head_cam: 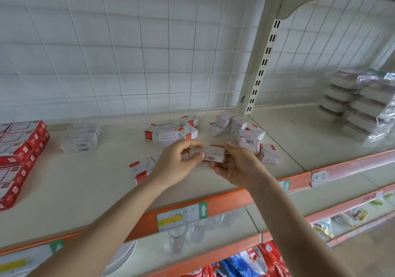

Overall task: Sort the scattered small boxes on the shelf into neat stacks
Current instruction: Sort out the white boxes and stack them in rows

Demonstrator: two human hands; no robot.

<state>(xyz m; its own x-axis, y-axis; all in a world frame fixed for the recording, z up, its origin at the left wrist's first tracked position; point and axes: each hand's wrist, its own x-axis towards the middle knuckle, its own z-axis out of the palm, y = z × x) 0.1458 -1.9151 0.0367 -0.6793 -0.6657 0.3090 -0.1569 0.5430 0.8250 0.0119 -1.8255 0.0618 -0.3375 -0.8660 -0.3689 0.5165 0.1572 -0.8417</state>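
Note:
Both hands hold one small white box (211,154) with a barcode above the cream shelf (85,182). My left hand (175,163) pinches its left end and my right hand (235,165) cups its right end from below. Scattered white-and-red small boxes lie behind: a paperclip box group (164,133), a jumbled pile (245,135) to the right, and a loose box (141,169) under my left wrist. A neat white stack (81,137) stands further left.
Red-and-white boxes (19,152) are stacked at the far left. Plastic-wrapped containers (359,105) fill the right bay beyond a slotted upright (263,67). The orange shelf lip (213,208) runs along the front; glasses (177,240) and packets sit on lower shelves.

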